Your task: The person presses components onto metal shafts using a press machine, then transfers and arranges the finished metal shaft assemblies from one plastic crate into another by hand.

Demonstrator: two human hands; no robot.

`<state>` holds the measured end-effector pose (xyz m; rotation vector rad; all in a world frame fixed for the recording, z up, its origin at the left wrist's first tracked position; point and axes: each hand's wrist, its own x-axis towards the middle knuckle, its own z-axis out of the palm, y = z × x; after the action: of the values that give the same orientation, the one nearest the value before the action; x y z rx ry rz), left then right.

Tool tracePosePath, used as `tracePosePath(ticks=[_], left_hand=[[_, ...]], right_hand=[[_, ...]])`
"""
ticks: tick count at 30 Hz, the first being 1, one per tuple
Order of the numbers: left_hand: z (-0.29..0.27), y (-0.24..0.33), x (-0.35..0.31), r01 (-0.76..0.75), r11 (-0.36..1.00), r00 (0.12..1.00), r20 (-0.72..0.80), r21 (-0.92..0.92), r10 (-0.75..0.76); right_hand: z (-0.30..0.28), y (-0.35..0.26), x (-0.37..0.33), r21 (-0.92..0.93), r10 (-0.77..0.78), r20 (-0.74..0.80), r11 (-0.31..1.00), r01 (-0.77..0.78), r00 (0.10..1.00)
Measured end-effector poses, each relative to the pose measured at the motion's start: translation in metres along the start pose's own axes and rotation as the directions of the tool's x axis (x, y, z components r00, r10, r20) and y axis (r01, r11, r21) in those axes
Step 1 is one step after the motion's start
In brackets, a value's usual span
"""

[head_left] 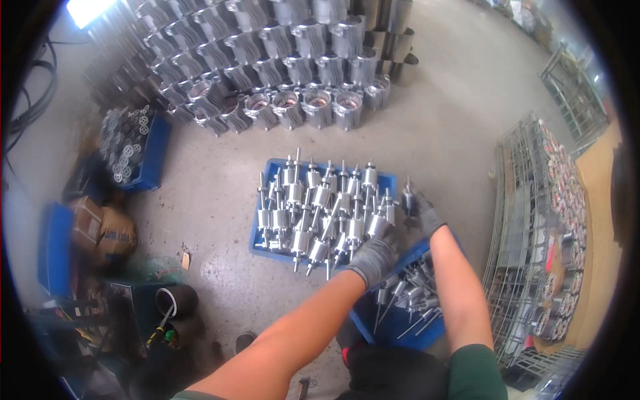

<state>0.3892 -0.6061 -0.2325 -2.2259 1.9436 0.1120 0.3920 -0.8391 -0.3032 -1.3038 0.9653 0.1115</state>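
Both my hands wear grey gloves. My right hand (pixel 429 215) is closed on a motor rotor (pixel 409 201), a dark-looking cylinder with a shaft, held upright just off the right edge of a blue crate (pixel 261 247). Over that crate's near right corner, my left hand (pixel 375 259) has its fingers curled at the lower end of another silver rotor (pixel 377 223); its fingertips are partly hidden. Many silver rotors (pixel 294 193) stand and lean closely packed in this crate. Below my hands, a second blue crate (pixel 365 328) holds more rotors (pixel 415 293) lying loosely, partly covered by my forearms.
Stacked metal motor housings (pixel 319 107) form a wall at the back. To the left stand a blue bin (pixel 155 150) of small metal parts and a cardboard box (pixel 87 223). A wire cage (pixel 513 220) filled with round parts lines the right side.
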Motion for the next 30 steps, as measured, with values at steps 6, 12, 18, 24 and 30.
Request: tracePosePath(ticks=[6,12,18,24,30], left_hand=[[-0.024,0.005,0.009,-0.006,0.996,0.998,0.056,-0.085,0.011],[-0.012,0.001,0.006,-0.041,0.996,0.999,0.004,-0.075,0.041],[-0.016,-0.004,-0.011,-0.149,0.967,0.988,0.018,-0.209,0.156],[-0.006,-0.002,-0.023,-0.212,0.969,0.977,-0.057,-0.127,0.207],[-0.001,0.003,-0.021,-0.189,0.970,0.979,-0.104,-0.151,0.175]], right_hand=[[-0.014,0.081,0.065,0.444,-0.235,0.264,0.891,0.098,0.935],[-0.009,0.047,0.015,0.562,-0.161,0.083,0.823,0.087,0.984],[-0.009,-0.039,-0.063,0.462,-0.276,0.114,0.865,0.194,0.954],[0.004,-0.113,-0.090,0.408,-0.276,0.397,0.907,0.101,0.875],[0.032,-0.107,-0.055,0.087,-0.086,0.233,0.994,0.067,0.969]])
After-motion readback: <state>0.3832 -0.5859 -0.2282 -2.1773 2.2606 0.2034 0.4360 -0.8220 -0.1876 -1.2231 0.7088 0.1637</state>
